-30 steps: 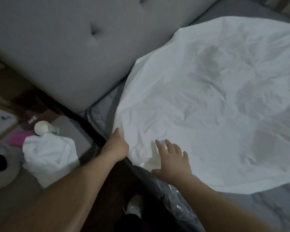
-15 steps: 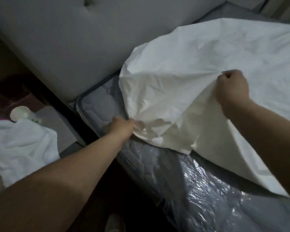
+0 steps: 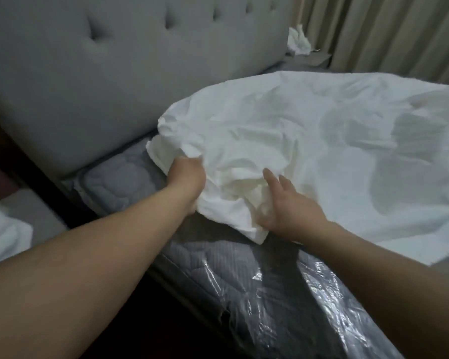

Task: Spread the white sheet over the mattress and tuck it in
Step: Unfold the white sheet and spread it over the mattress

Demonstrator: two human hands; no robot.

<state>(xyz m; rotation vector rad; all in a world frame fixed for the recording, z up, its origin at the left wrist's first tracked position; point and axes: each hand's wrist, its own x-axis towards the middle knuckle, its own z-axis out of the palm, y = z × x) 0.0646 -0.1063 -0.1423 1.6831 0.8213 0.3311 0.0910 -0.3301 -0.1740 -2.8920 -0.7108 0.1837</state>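
Hands first: left hand (image 3: 186, 178) fisted on bunched corner of white sheet (image 3: 309, 156), fabric gathered at knuckles, wrist low at mattress edge. Right hand (image 3: 289, 206) spread, fingers straight, pointing 11 o'clock, thumb side against same bunch, gripping nothing visible. Hands near each other, left closer to uncovered corner. Sheet bulk lies at 1 to 3 o'clock from hands, spread loosely over mattress (image 3: 244, 275), wrinkled. Bare quilted corner of mattress at 10 o'clock from left hand, tight against tufted headboard (image 3: 114, 73). Long side of mattress runs 5 to 11 o'clock, plastic wrap (image 3: 283, 294) on near flank. Likely next pull: bunch toward 10 o'clock, over that corner, left hand leading. Not yet tucked.
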